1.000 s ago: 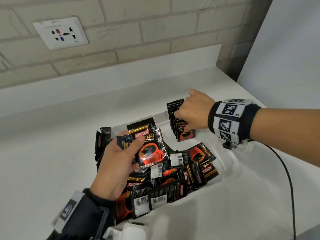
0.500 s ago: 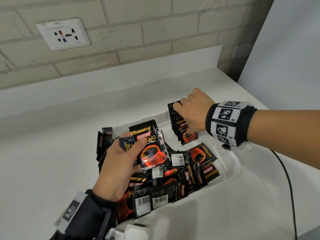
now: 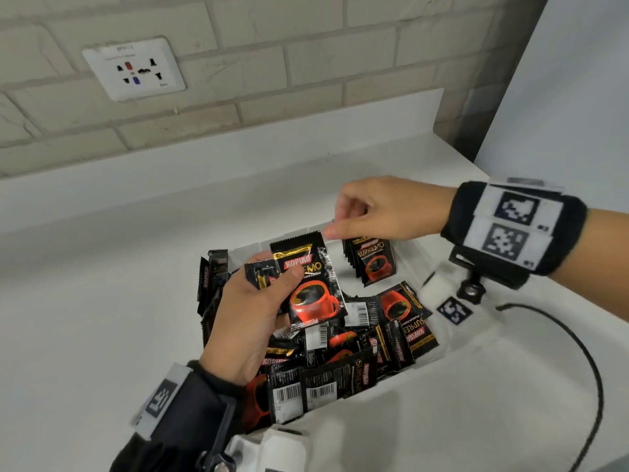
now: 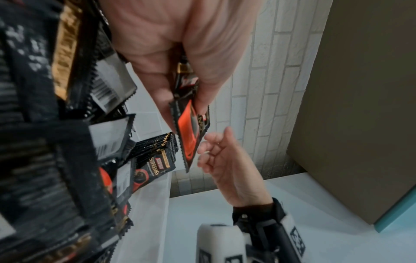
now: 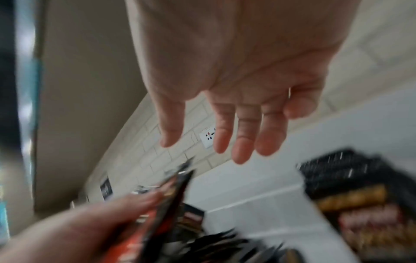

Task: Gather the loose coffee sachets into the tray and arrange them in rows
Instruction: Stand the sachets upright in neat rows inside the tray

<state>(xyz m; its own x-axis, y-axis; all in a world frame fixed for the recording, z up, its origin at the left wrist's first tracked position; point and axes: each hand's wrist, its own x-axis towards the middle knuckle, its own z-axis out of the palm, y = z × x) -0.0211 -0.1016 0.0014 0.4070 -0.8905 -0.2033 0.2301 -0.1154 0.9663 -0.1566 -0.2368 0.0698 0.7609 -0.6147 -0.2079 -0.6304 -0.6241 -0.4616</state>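
A white tray (image 3: 408, 379) on the counter holds a jumbled pile of black and red coffee sachets (image 3: 357, 352). A neat row of upright sachets (image 3: 374, 264) leans in its far right corner, and a few more stand at its left end (image 3: 212, 277). Above the pile, my left hand (image 3: 282, 277) pinches a Kopiko sachet (image 3: 313, 284) with another behind it, thumb on the front. My right hand (image 3: 340, 221) hovers empty just above that sachet's top right corner, fingers loosely extended. The right wrist view shows the right hand (image 5: 225, 115) empty, the held sachet (image 5: 171, 204) below it.
The tray sits on a white counter (image 3: 102, 335) with a low upstand before a brick wall carrying a socket plate (image 3: 134, 68). A black cable (image 3: 578, 352) loops over the counter on the right. A pale panel (image 3: 578, 97) closes the right side.
My right hand let go of the row in the far right corner, lifted and swung left toward the held sachet, its fingers now uncurled. My left hand raised its sachets slightly.
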